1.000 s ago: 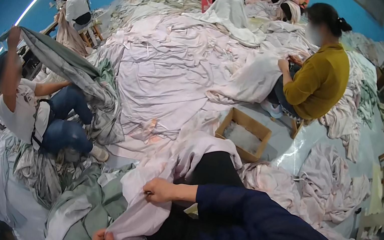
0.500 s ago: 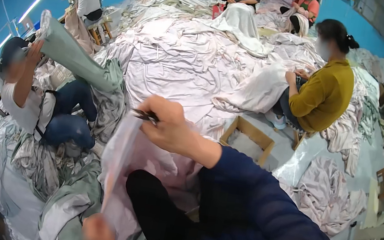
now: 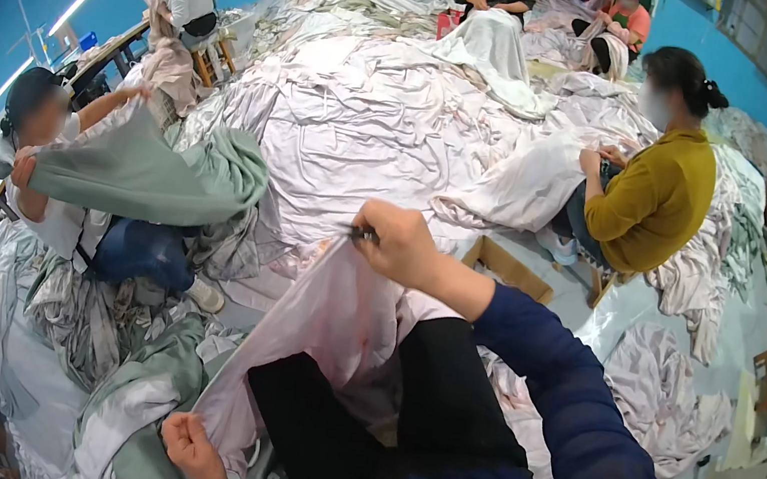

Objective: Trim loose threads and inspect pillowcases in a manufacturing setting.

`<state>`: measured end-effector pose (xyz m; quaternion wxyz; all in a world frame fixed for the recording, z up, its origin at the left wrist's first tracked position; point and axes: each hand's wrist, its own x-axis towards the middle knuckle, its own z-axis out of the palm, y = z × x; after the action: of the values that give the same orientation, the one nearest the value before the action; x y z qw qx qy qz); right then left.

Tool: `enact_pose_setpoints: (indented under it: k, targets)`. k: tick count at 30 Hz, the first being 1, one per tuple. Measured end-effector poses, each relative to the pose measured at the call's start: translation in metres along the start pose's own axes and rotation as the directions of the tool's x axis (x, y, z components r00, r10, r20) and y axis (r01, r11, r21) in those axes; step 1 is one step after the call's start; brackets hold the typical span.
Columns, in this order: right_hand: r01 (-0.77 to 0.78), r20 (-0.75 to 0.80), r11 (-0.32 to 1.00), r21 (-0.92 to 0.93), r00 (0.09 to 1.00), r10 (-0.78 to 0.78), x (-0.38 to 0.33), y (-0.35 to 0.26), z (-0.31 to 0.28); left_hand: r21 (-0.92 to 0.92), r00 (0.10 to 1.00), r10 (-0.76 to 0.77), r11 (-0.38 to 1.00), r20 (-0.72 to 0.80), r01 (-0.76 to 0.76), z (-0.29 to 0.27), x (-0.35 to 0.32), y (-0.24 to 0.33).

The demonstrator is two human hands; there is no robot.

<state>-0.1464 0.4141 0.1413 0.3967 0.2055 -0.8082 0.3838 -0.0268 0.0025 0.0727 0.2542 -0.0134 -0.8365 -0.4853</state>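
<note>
My right hand [image 3: 400, 244] is raised in front of me and pinches the upper edge of a pale pink cloth [image 3: 329, 322], with a small dark tool showing between its fingers. My left hand [image 3: 192, 446] grips the lower edge of the same cloth near my lap. The cloth is stretched taut between both hands, over my black trousers [image 3: 438, 401]. My dark blue sleeve [image 3: 568, 412] runs up to the right hand.
A huge heap of pale cloth [image 3: 372, 126] fills the floor ahead. A person in a mustard top [image 3: 648, 203] sits at right; a person at left [image 3: 40, 172] holds up green cloth [image 3: 141, 174]. A cardboard box [image 3: 516, 267] lies beyond my hand. Other people sit at the back.
My right hand has lifted the cloth's edge from my lap to in front of me, stretching it against my left hand. The person at left has lowered the green cloth.
</note>
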Motion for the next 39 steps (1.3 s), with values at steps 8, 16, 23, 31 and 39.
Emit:
enact_pose_setpoints:
  k: [8,16,23,31,39]
  targets:
    - [-0.123,-0.222,0.991,0.044,0.966,0.130,-0.004,-0.018,-0.018,0.383,0.938,0.307,0.857,0.161,-0.346,-0.020,-0.020,0.035]
    - [-0.118,-0.080,0.972,-0.201,0.991,0.104,-0.140,0.055,-0.034,0.520,0.904,0.420,0.757,0.075,-0.395,0.027,-0.091,-0.099]
    - [-0.352,-0.031,0.923,-0.158,0.936,0.351,-0.224,0.087,-0.032,0.457,0.924,0.370,0.809,0.093,-0.370,0.024,-0.114,-0.098]
    - [-0.407,-0.121,0.874,-0.264,0.913,0.389,-0.257,0.090,-0.040,0.405,0.946,0.301,0.855,0.122,-0.324,0.027,-0.134,-0.111]
    - [-0.473,-0.116,0.800,-0.370,0.877,0.465,-0.254,0.083,-0.030,0.480,0.984,0.173,0.860,0.040,-0.171,0.019,-0.137,-0.118]
